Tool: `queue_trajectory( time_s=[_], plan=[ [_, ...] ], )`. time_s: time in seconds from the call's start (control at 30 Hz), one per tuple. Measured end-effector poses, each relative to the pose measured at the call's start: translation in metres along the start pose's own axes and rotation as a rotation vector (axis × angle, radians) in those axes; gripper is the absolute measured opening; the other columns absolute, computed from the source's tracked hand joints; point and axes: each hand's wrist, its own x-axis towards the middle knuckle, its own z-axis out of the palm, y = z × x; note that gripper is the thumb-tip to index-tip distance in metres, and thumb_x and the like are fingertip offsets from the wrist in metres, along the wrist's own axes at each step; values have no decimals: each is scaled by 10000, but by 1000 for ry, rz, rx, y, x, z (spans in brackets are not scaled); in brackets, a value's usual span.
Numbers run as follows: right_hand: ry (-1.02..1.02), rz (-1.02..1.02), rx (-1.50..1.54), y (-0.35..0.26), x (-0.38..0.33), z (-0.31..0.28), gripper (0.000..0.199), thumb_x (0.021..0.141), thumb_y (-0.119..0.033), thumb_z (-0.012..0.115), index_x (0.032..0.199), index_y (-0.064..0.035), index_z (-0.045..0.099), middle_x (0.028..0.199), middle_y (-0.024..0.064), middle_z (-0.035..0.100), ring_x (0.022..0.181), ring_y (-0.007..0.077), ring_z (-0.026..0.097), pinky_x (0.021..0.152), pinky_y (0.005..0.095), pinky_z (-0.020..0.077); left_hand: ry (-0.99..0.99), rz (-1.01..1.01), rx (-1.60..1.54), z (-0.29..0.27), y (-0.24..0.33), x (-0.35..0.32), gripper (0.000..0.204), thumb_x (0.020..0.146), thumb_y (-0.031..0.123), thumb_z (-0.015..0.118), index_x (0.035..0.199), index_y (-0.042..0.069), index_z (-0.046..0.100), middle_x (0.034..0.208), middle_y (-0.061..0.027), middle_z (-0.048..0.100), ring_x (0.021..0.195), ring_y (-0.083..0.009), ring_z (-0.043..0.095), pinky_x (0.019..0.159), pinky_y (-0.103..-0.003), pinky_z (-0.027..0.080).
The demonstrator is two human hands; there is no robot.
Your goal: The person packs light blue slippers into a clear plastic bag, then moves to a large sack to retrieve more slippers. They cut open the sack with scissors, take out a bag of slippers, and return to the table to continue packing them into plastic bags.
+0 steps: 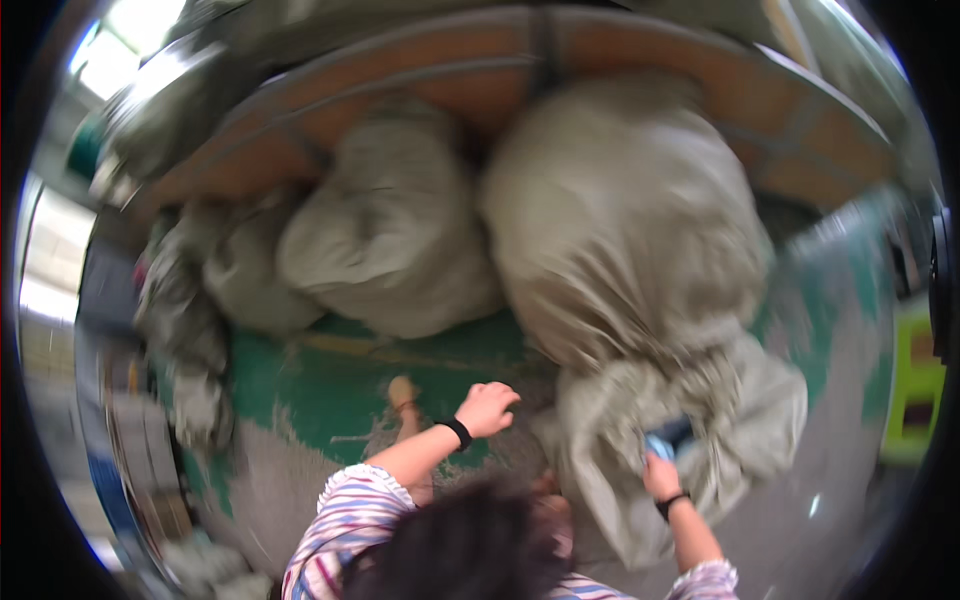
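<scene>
Over worn green floor, with a light-blue item too blurred to name seemingly pinched in the right hand, just inside the crumpled open mouth of a large tan sack, bring across the left hand, empty and loosely curled, to spread the fabric. Work slowly, avoiding snags in the folds, and clear of the neighbouring sack and orange-brown panels beyond.

Worn green floor — bright windows at left.
</scene>
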Motion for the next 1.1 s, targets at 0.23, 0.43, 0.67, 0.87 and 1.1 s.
queue_trajectory(
  time_s=[0.23, 0.43, 0.67, 0.87, 1.1],
  plan=[
    [171, -104, -442, -7, 37, 41, 425, 744, -173, 546, 1147, -40, 527, 1049, 213, 613, 964, 311, 616, 746, 446, 511, 561, -888, 479, -187, -359, -216, 364, 649, 196, 630, 988, 64, 632, 1148, -110, 543, 1160, -323, 407, 928, -444, 383],
    [81, 173, -208, -316, 108, 26, 290, 761, -197, 558, 1009, -50, 591, 896, 167, 634, 822, 302, 624, 703, 438, 504, 746, -1395, 200, -366, -677, -251, 294, 774, 162, 593, 1046, 59, 549, 1173, -92, 542, 1136, -256, 471, 927, -440, 392],
    [-117, 29, -109, -639, 251, 52, 215, 767, -213, 564, 918, -61, 585, 825, 151, 618, 759, 301, 609, 667, 436, 494, 880, -1480, 266, -423, -933, -289, 322, 856, 102, 511, 1177, 87, 485, 1232, -64, 528, 1203, -260, 441, 909, -424, 428],
    [-216, 65, -133, -730, 275, 68, 170, 773, -226, 570, 840, -69, 581, 765, 137, 605, 705, 300, 596, 636, 434, 486, 736, -1362, -192, -407, -1028, -269, 439, 878, 219, 563, 1291, 138, 439, 1173, -217, 518, 1058, -350, 532, 869, -460, 453],
    [-308, 65, -146, -711, 196, 43, 164, 779, -241, 576, 748, -80, 575, 694, 122, 590, 641, 299, 581, 600, 432, 475, 716, -1076, -456, -378, -1037, -325, 422, 818, 340, 616, 1072, 4, 601, 933, -234, 636, 926, -351, 597, 838, -402, 452]
  ],
)
